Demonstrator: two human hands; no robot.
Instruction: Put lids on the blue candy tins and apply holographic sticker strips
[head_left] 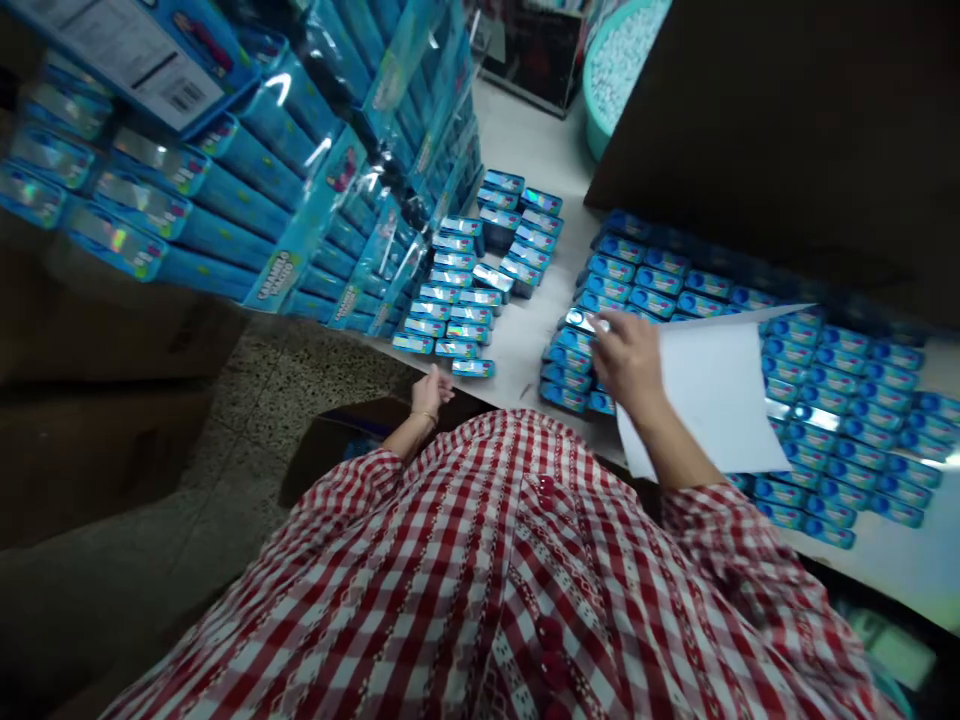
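Note:
At the near edge of the table, my left hand (433,390) is empty, its fingers loosely apart beside a group of small blue boxes (469,315) with shiny tops. My right hand (628,362) reaches over a larger block of the same boxes (847,400). Its thumb and fingers close on the end of a small blue box (582,319) at that block's left corner; the grip is partly hidden. A white sheet of paper (709,400) lies over part of the block, under my right forearm.
Blue display packs (300,230) are stacked high on the left. At the back stands a turquoise tub (598,125) full of small white pieces. A large dark panel (787,130) rises behind the right block. Brown cartons (97,430) stand at the lower left.

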